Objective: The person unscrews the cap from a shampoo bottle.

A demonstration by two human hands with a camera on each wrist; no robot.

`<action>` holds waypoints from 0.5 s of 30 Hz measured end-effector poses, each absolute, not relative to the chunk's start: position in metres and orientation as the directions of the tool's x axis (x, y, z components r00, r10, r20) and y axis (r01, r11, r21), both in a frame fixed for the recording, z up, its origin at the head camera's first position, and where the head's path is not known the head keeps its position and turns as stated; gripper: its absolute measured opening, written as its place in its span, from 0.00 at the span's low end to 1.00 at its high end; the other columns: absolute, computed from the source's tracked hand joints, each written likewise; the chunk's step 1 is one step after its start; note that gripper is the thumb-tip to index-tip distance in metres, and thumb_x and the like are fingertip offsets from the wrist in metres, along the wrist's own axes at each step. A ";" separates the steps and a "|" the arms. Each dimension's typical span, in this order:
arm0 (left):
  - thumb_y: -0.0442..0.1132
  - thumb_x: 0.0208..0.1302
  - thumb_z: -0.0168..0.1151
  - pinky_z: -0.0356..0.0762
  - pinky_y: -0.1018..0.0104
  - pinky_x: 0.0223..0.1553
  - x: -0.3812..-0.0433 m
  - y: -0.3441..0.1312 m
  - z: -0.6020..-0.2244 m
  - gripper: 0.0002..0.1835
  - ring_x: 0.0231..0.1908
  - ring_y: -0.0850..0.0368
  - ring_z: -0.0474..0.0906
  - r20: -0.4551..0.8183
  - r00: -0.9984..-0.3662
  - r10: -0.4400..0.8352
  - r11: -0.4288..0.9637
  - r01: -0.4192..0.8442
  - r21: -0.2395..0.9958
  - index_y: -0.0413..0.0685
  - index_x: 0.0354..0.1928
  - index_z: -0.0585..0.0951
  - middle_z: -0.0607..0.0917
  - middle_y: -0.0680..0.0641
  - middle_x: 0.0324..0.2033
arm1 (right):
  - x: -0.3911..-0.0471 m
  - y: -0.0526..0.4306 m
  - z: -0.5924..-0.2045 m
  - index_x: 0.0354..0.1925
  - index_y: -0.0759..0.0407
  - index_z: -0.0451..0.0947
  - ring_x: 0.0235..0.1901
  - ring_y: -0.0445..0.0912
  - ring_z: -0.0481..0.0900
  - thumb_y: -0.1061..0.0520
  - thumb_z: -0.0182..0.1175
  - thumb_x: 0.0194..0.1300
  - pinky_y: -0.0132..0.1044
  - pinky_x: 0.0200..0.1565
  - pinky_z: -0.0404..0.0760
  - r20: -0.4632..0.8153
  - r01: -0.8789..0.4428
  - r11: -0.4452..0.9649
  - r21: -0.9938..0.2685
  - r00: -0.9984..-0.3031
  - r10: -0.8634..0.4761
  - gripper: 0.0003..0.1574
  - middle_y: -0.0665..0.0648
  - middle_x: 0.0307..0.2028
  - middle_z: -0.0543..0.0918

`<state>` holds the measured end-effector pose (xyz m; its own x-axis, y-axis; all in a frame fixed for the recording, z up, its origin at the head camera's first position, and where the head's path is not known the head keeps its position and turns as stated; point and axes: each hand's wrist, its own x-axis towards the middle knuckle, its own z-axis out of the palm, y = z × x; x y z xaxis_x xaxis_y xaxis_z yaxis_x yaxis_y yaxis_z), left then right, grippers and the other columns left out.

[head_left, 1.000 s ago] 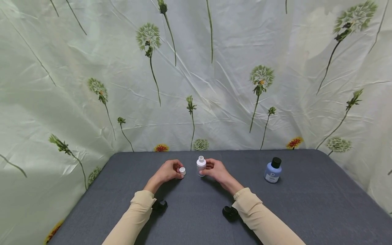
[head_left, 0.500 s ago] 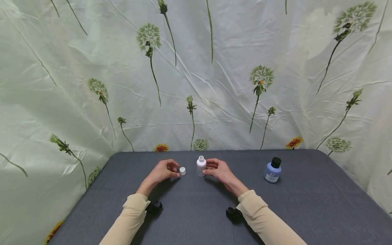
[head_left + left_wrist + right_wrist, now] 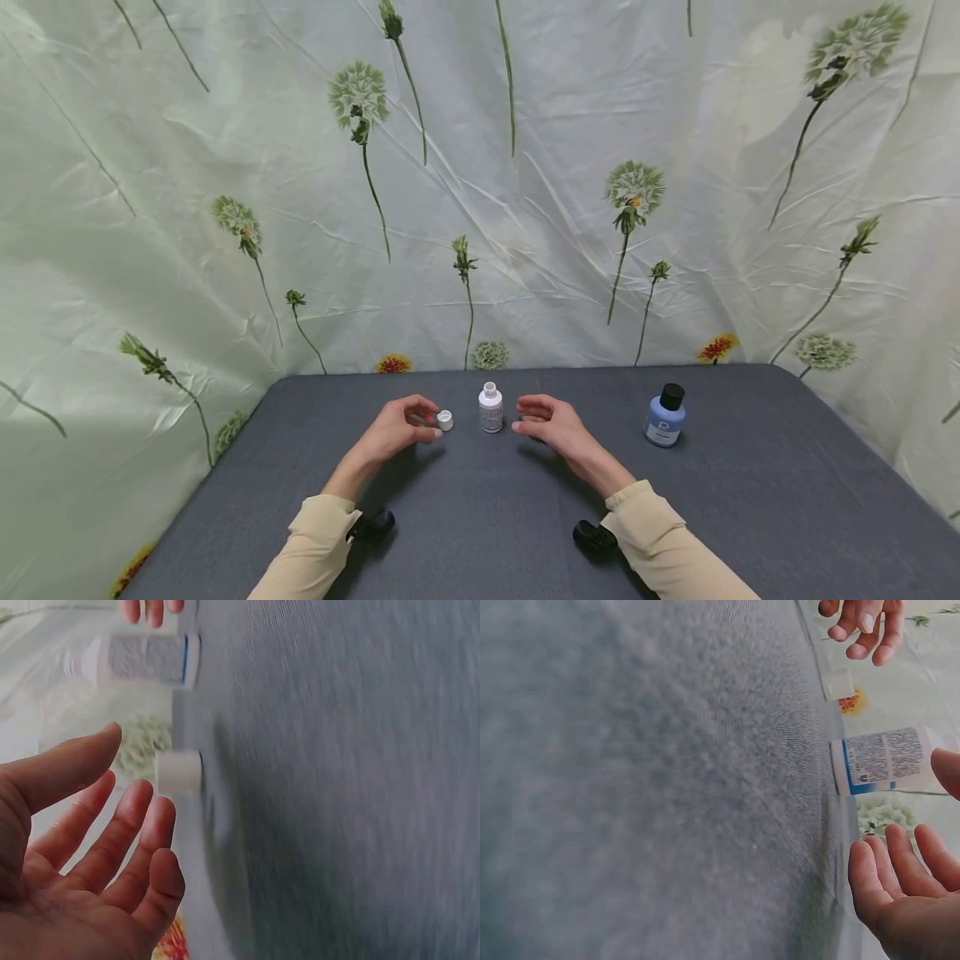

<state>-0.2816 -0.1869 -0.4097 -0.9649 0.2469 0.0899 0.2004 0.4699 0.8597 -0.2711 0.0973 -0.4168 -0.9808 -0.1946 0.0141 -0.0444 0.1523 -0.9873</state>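
W/ L hand (image 3: 393, 427) & R hand (image 3: 560, 428) relaxed, empty, we'd back off w/o nudging cap (image 3: 446, 422) or white btl (image 3: 491, 412) nr tabletop's (image 3: 480, 508) far edge.

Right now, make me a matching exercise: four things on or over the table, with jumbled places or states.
Things:
1. white cap
2. white bottle
3. blue bottle
4. right hand

Places or states:
A. topped by a black cap
B. holding nothing, between the bottles
C. upright, neck uncovered
D. nearest the left hand

Pairs: 1-D, 2-C, 3-A, 4-B
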 end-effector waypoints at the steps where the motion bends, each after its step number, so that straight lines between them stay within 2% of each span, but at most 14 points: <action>1: 0.30 0.55 0.72 0.77 0.61 0.36 -0.280 -0.184 -0.409 0.18 0.34 0.54 0.81 0.090 -0.962 0.259 0.459 0.205 0.864 0.33 0.48 0.80 0.83 0.41 0.37 | -0.270 0.099 -0.416 0.62 0.71 0.71 0.59 0.59 0.74 0.64 0.66 0.61 0.47 0.55 0.76 0.015 -0.045 0.147 -0.988 -0.980 -0.199 0.32 0.68 0.58 0.77; 9: 0.30 0.56 0.71 0.77 0.61 0.36 -0.275 -0.158 -0.406 0.19 0.36 0.53 0.80 0.111 -0.941 0.320 0.406 0.242 0.881 0.32 0.49 0.80 0.83 0.38 0.42 | -0.257 0.109 -0.410 0.65 0.69 0.69 0.61 0.59 0.72 0.60 0.66 0.63 0.48 0.56 0.75 0.026 -0.058 0.125 -0.990 -0.970 -0.241 0.34 0.67 0.60 0.75; 15: 0.31 0.57 0.71 0.80 0.58 0.39 -0.271 -0.139 -0.405 0.18 0.38 0.52 0.81 0.072 -0.942 0.328 0.352 0.193 0.916 0.35 0.49 0.80 0.83 0.37 0.46 | -0.246 0.115 -0.406 0.64 0.65 0.71 0.60 0.59 0.74 0.58 0.67 0.63 0.48 0.55 0.75 0.021 -0.052 0.135 -0.990 -0.975 -0.222 0.33 0.66 0.61 0.75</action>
